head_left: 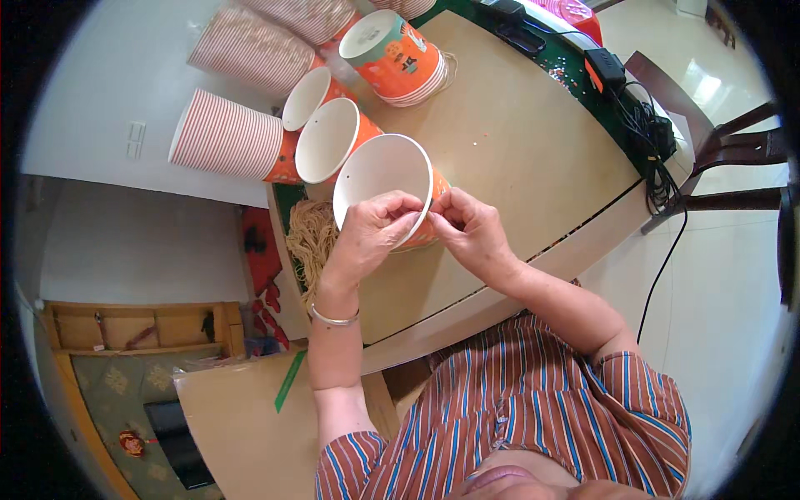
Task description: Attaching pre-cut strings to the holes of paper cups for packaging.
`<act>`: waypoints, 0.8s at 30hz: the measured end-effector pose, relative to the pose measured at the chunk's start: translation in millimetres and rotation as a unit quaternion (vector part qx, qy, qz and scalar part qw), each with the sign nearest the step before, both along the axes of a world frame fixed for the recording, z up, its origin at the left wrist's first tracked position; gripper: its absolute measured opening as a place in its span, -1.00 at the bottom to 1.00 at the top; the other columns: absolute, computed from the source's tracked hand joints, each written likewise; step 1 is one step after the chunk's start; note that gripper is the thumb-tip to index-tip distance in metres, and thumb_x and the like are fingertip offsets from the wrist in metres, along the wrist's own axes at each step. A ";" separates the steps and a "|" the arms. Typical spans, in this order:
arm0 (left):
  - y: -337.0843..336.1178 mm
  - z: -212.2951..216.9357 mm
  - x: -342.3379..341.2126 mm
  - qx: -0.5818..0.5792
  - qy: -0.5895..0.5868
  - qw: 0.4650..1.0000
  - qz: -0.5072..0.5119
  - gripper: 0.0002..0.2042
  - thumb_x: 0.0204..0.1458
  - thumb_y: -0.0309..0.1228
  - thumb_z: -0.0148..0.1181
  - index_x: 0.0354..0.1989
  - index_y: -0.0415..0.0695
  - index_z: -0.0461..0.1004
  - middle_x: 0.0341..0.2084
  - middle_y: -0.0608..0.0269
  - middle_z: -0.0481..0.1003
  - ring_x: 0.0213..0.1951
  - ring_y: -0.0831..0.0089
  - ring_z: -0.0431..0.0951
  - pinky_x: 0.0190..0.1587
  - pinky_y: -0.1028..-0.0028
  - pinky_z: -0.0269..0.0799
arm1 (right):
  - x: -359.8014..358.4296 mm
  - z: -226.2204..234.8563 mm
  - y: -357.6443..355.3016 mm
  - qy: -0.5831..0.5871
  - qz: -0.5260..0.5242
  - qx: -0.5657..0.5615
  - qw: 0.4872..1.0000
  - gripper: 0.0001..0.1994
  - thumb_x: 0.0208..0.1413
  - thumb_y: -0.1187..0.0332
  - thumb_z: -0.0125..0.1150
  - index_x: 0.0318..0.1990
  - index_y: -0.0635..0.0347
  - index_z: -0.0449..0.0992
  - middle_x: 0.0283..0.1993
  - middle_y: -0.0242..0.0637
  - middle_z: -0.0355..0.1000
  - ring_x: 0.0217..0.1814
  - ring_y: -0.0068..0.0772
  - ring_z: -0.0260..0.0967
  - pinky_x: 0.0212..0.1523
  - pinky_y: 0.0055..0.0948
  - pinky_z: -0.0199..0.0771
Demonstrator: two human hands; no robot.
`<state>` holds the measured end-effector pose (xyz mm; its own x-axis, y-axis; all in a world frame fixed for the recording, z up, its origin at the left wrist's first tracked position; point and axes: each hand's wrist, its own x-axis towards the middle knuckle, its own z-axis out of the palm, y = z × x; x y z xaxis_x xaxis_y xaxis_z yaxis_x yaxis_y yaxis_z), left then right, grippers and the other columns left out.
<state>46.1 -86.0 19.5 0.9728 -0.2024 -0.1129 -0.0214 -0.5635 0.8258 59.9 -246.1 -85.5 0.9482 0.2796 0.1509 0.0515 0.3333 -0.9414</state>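
Note:
An orange paper bucket [379, 171] with a white inside stands tilted on the table in front of me, its mouth facing me. My left hand [372, 229], a bangle on its wrist, reaches over the mouth and pinches at the inner side of the right rim. On the outer side of that same rim, my right hand [473, 233] is pinched closed, its fingertips close to the left ones. Whatever lies between the fingertips is too small to make out. A small hole shows in the bucket's far wall. Beside it, at the table's left edge, hangs a bundle of beige string [310, 237].
Two more open buckets [327, 142] stand just beyond. Nested bucket stacks [229, 133] lie at the far left. An upturned stack [400, 62] with string loops stands at the back. Black cables and adapters [654, 133] lie along the table's right edge, near a dark wooden chair [742, 158].

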 end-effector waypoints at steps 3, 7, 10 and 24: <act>3.8 -2.0 1.3 0.004 0.020 1.000 0.006 -0.87 0.22 -0.56 0.15 -0.13 -0.29 0.57 -0.35 0.42 0.54 -0.27 0.71 0.49 -0.20 0.64 0.47 | -1.4 -2.8 3.2 -0.014 -0.009 0.011 1.000 -0.90 0.21 0.48 0.22 -0.25 0.34 0.45 -0.45 -0.27 0.54 -0.41 -0.71 0.41 -0.39 -0.55 0.47; 3.8 -0.7 1.8 0.029 0.022 0.999 0.002 -0.90 0.21 -0.55 0.16 -0.17 -0.28 0.56 -0.35 0.39 0.55 -0.27 0.69 0.50 -0.18 0.62 0.49 | -2.3 1.2 1.8 -0.001 -0.002 -0.010 1.000 -0.90 0.20 0.49 0.22 -0.24 0.34 0.45 -0.42 -0.25 0.56 -0.39 -0.70 0.44 -0.38 -0.54 0.49; 3.4 1.7 2.4 0.065 0.004 0.998 -0.009 -0.91 0.19 -0.55 0.16 -0.21 -0.29 0.55 -0.36 0.36 0.56 -0.28 0.67 0.50 -0.17 0.59 0.48 | -3.3 5.3 0.9 -0.003 0.012 -0.007 1.000 -0.95 0.26 0.53 0.16 -0.22 0.32 0.44 -0.38 -0.50 0.47 -0.34 -0.83 0.34 -0.38 -0.71 0.36; 12.3 -4.9 -5.8 0.071 -0.058 0.988 0.122 -0.95 0.11 -0.56 0.15 -0.30 -0.28 0.47 -0.46 0.19 0.58 -0.35 0.55 0.59 -0.25 0.49 0.51 | -7.6 11.4 -10.5 0.041 0.055 -0.015 0.998 -0.80 0.28 0.47 0.16 -0.02 0.26 0.33 -0.45 -0.41 0.44 -0.53 -0.76 0.30 -0.56 -0.68 0.25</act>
<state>40.4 -73.6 14.6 0.9988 0.0491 -0.0075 0.0387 -0.6732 0.7384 52.3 -256.6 -74.1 0.9200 0.3868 0.0639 -0.0615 0.3034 -0.9509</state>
